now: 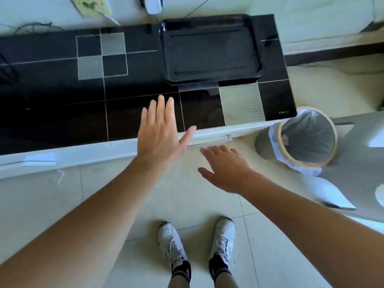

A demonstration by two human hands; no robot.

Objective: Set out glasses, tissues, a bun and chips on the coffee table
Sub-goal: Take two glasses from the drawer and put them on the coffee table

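Observation:
A black glass coffee table [52,113] with a white frame runs across the upper half of the view. On its right part lies a bare black tray [209,48]. My left hand [160,134] hovers over the table's near edge with fingers straight and spread, holding nothing. Lower and to the right, my right hand [226,167] hangs over the floor beside the table's front edge, fingers relaxed and holding nothing. No glasses, tissues, bun or chips show in this view.
A round bin [330,138] lined with a white bag stands on the floor at the table's right end. A white appliance [153,5] and a cable [35,28] lie beyond the table. Pale furniture [357,159] fills the right side. My two white shoes [172,244] stand on the tiled floor.

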